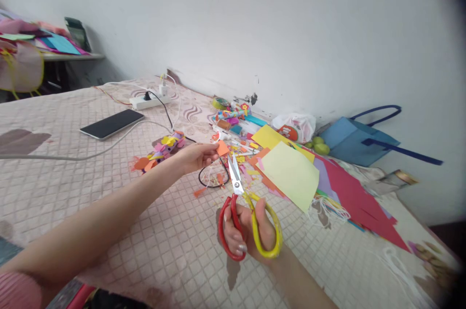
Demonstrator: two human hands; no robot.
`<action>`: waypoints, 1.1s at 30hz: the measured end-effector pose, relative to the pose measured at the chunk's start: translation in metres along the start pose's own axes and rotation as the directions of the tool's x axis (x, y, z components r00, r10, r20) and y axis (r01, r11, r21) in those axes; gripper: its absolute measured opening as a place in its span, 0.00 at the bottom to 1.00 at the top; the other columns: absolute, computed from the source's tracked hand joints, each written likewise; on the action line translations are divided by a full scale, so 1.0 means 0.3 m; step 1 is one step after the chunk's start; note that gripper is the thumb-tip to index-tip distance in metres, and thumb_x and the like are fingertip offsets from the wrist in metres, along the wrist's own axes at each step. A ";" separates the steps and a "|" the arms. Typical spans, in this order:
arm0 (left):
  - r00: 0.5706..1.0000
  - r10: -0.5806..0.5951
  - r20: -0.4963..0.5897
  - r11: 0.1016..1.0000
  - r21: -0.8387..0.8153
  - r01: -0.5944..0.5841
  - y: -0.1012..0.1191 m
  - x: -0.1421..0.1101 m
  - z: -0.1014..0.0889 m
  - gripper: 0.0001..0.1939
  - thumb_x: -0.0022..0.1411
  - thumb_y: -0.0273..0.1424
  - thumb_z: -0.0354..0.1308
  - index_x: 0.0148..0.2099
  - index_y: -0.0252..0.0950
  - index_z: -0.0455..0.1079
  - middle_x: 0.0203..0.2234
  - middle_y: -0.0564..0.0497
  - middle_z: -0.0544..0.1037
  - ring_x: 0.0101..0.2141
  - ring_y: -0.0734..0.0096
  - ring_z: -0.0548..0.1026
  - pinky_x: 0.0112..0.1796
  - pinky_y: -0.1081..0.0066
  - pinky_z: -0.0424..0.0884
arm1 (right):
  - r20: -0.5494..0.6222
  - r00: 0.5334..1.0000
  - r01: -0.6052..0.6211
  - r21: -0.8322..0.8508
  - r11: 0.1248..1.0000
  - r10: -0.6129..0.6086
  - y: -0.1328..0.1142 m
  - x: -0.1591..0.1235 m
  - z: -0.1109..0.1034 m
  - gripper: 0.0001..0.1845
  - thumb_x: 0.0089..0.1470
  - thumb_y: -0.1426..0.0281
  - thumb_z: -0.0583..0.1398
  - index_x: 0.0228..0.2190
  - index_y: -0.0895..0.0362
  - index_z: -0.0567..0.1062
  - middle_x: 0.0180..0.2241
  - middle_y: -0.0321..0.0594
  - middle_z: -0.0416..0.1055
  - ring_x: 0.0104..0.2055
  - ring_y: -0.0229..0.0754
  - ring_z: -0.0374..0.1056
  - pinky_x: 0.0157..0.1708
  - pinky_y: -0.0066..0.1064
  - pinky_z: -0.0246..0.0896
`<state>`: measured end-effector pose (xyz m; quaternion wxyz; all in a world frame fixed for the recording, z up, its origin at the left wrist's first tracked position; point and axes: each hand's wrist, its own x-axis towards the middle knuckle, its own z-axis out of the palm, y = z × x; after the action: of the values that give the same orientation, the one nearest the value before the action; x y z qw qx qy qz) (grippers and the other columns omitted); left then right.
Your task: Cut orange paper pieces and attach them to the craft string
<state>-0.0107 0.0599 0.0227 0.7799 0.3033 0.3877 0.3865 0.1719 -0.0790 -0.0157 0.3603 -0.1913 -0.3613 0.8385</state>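
Between the thumb and fingers of my left hand [198, 157] is a small piece of orange paper [222, 148]. My right hand [251, 229] has its fingers through the handles of a pair of scissors [237, 186], one handle red and the other yellow. The blades point away from me, slightly parted, with their tips just below the orange paper and apart from it. Beside my left wrist lies a colourful paper craft [168, 144] in yellow, pink and purple. Paper scraps [218, 180] are scattered beyond the scissors.
Coloured sheets, a pale yellow one [289, 173] and a red one [358, 197], lie to the right. A blue bag [358, 141] stands by the wall. On the left are a phone [112, 123] and a power strip [150, 101] with cables. White string [329, 208] lies near the sheets.
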 end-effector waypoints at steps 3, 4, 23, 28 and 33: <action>1.000 -0.001 0.005 1.000 -0.001 0.002 -0.003 0.003 -0.002 0.06 0.59 0.23 0.55 0.29 0.29 0.68 0.15 0.52 0.73 0.15 0.84 0.69 0.15 0.88 0.63 | 0.009 1.000 0.009 0.008 1.000 -0.009 0.002 -0.001 -0.001 0.38 0.47 0.38 0.47 0.33 0.61 0.71 0.18 0.32 0.57 0.15 0.31 0.52 0.15 0.24 0.49; 1.000 -0.005 0.011 1.000 0.001 0.005 -0.005 0.004 -0.003 0.06 0.59 0.23 0.55 0.29 0.29 0.68 0.15 0.52 0.73 0.15 0.84 0.69 0.15 0.87 0.64 | 0.006 1.000 0.011 0.008 1.000 -0.011 0.003 -0.001 -0.003 0.38 0.47 0.38 0.47 0.33 0.61 0.71 0.18 0.32 0.57 0.15 0.31 0.52 0.15 0.24 0.49; 0.979 0.057 0.195 0.950 0.292 -0.114 -0.035 0.006 -0.019 0.11 0.46 0.27 0.67 0.30 0.29 0.69 0.20 0.53 0.74 0.20 0.84 0.71 0.20 0.85 0.64 | -0.038 0.999 0.020 -0.004 1.000 -0.020 0.003 -0.002 -0.015 0.38 0.48 0.38 0.45 0.33 0.61 0.71 0.18 0.32 0.57 0.15 0.31 0.52 0.15 0.25 0.48; 0.974 0.055 0.219 0.950 0.290 -0.119 -0.032 0.005 -0.023 0.12 0.45 0.29 0.68 0.30 0.30 0.68 0.20 0.54 0.73 0.19 0.85 0.69 0.22 0.83 0.64 | -0.039 0.999 0.020 -0.001 1.000 -0.020 0.002 -0.003 -0.013 0.38 0.48 0.38 0.45 0.32 0.61 0.70 0.18 0.32 0.58 0.14 0.31 0.52 0.15 0.24 0.48; 0.973 0.048 0.224 0.948 0.297 -0.115 -0.028 -0.003 -0.018 0.12 0.45 0.29 0.68 0.30 0.30 0.68 0.20 0.54 0.73 0.19 0.84 0.69 0.22 0.82 0.64 | -0.025 1.000 0.005 0.022 1.000 -0.005 0.004 -0.006 -0.019 0.36 0.47 0.38 0.46 0.30 0.59 0.67 0.17 0.30 0.58 0.13 0.30 0.50 0.14 0.22 0.48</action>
<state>-0.0125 0.0557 0.0139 0.7435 0.4769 0.3441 0.3184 0.1758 -0.0782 -0.0201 0.3691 -0.1970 -0.3480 0.8390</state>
